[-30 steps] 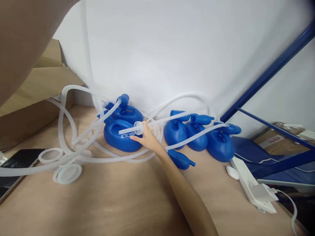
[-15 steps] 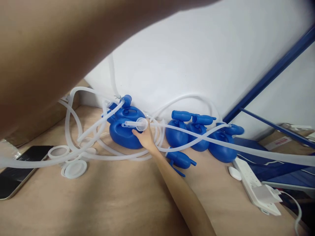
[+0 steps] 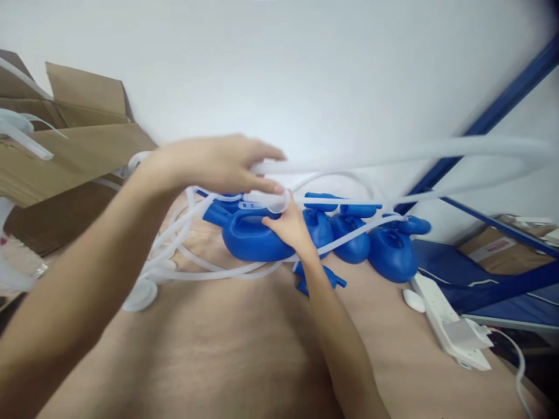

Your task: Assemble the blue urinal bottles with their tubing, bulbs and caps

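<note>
My left hand [image 3: 222, 163] reaches in from the left, slightly blurred, with a thick white hose [image 3: 332, 164] between its thumb and fingers. Just below it, my right hand [image 3: 293, 226] grips a clear plastic piece with a round cup-like end [image 3: 279, 201]; a thinner white tube runs right from beside it. A large blue jug [image 3: 255, 237] lies behind and left of my right hand, close to its thumb. Whether the hand touches the jug I cannot tell. More blue jugs [image 3: 392, 256] with blue spouts stand to the right, partly crossed by tubing.
An open cardboard box [image 3: 87, 154] stands at the left, with clear plastic parts near it. Coiled white tubes and a round white lid [image 3: 140, 294] lie left of centre. A power strip [image 3: 449, 326], a small white case [image 3: 413, 301] and a blue rack [image 3: 489, 128] are on the right.
The left arm has dropped from the top of the view, and its hand now shows with the hose beside the right hand. The right hand and clear piece appear further right.
</note>
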{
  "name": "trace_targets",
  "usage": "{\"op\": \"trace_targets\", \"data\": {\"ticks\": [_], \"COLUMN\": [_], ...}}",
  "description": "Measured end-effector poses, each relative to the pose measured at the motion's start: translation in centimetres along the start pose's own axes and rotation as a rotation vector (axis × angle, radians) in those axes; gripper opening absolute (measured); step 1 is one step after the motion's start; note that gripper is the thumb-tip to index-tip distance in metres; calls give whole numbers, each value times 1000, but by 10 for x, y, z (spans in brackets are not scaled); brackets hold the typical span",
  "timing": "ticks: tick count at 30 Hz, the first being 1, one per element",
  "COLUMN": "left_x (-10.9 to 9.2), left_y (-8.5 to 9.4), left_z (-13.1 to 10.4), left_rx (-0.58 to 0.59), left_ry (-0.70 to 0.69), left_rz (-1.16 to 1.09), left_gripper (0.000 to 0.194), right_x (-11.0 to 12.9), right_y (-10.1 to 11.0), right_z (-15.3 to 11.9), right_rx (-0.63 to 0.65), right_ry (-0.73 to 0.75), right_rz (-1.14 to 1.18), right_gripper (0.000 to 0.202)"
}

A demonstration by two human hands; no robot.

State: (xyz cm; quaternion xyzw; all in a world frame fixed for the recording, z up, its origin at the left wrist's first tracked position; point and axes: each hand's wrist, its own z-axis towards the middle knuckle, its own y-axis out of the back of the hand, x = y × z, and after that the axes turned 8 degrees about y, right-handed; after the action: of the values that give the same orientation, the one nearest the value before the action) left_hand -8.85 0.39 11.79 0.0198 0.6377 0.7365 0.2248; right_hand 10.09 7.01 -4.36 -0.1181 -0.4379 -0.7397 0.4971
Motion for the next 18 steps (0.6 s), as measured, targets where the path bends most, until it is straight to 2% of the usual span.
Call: {"op": "trace_targets", "data": {"ticks": [3,4,6,9,11,15,18], "left_x": [39,51,70,92,104,127,138], "left_y": [-36,-47,-67,-92,-107,-134,-150], "left_z": [-6,-8,-9,-4,4,21,31], "left_rx": [322,388,422,359,278,42,-98], "left_ry": [84,114,173,241,262,281,341], "left_rz": [1,-3,-68,-248,-285,-261,-244], "left_gripper": [90,94,99,107,109,84,78], "right_x": [2,4,6,6,1,-20,-32], "right_y": [19,26,39,51,51,37,24], "right_z": [0,-1,-3,-7,-8,-6,-3], "right_rx": [73,107,186,278,304,289,284], "right_ry": [-2,-7,-6,23,28,22,26], "right_rz": [1,-1,3,52,98,162,209], "right_gripper": [50,47,43,40,35,33,38]}}
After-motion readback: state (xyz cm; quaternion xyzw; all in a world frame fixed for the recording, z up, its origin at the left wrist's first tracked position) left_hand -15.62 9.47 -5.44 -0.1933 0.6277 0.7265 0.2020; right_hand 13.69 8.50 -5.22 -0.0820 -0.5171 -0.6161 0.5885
